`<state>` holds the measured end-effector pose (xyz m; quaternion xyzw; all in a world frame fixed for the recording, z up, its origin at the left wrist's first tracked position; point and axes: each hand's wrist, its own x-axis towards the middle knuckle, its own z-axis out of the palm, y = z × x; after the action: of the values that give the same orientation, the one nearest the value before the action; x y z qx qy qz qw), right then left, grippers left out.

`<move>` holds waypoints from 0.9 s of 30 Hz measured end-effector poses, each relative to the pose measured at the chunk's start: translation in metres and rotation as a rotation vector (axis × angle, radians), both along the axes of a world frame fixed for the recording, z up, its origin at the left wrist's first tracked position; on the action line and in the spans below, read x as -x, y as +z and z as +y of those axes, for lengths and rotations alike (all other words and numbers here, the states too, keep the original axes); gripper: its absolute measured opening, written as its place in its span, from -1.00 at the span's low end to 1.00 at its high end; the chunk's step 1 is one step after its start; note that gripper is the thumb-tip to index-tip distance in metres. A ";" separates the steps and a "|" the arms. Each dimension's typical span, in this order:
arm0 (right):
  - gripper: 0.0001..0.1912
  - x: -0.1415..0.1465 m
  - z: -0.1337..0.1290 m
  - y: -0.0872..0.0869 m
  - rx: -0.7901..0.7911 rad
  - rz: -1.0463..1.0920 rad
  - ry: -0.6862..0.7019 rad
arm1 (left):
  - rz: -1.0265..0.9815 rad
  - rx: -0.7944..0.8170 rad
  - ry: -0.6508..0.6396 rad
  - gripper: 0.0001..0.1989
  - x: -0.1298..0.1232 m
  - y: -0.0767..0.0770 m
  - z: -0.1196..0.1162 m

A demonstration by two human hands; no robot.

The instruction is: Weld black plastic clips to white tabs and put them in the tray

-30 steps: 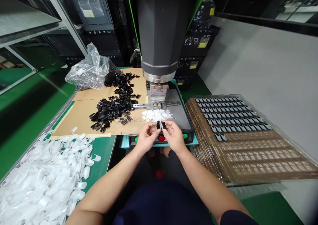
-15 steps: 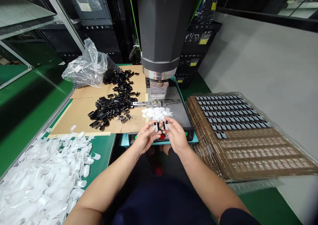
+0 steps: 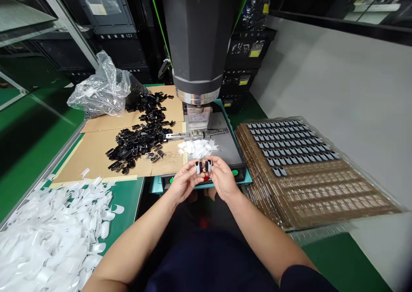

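Note:
Between the fingertips of my left hand [image 3: 184, 181] is a small black-and-white plastic part [image 3: 197, 167]. My right hand [image 3: 224, 178] pinches a second black-and-white plastic part [image 3: 209, 166] close beside it. Both parts are held up in front of the press base, their black sides turned toward each other. Just beyond my fingers lies a small heap of white plastic pieces [image 3: 197, 147] on the base. Behind that heap a metal fixture [image 3: 197, 134] sits under the head of the press [image 3: 198, 86].
Black plastic clips [image 3: 138, 139] are piled on cardboard [image 3: 86, 154] at left, by a clear plastic bag [image 3: 99, 90]. Many white pieces [image 3: 54, 236] cover the near left. Stacked brown trays [image 3: 289, 184] at right hold rows of finished-looking parts. Green buttons [image 3: 235, 172] flank the base front.
Both small parts have been turned in my fingers, so more of their black sides shows. My hands stay close together, and the whole view has shifted slightly.

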<state>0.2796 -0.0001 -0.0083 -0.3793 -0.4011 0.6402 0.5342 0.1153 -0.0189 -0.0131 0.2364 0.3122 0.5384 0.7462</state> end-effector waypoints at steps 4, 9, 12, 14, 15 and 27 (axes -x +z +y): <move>-0.67 -0.009 -0.014 -0.003 -0.204 -0.420 0.008 | 0.110 -0.021 0.049 -0.54 -0.007 -0.008 -0.007; -0.69 -0.023 -0.040 0.003 -0.457 -0.914 -0.058 | 0.184 -0.056 -0.019 -0.65 -0.025 -0.019 -0.027; -0.74 -0.041 -0.050 0.005 -0.493 -0.965 -0.081 | 0.232 -0.046 -0.089 -0.65 -0.030 -0.023 -0.036; -0.72 -0.066 -0.053 0.004 -0.474 -0.974 -0.125 | 0.275 -0.043 -0.124 -0.63 -0.030 -0.026 -0.038; -0.72 -0.083 -0.052 0.004 -0.449 -0.992 -0.164 | 0.292 -0.043 -0.135 -0.61 -0.029 -0.027 -0.037; -0.77 -0.276 -0.046 0.002 0.269 -1.732 -0.456 | 0.365 -0.037 -0.181 -0.59 -0.025 -0.037 -0.035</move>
<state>0.5558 -0.0461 -0.0060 -0.8577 -0.4996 0.0508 0.1104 0.1403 -0.0544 -0.0504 0.3710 0.4098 0.4229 0.7180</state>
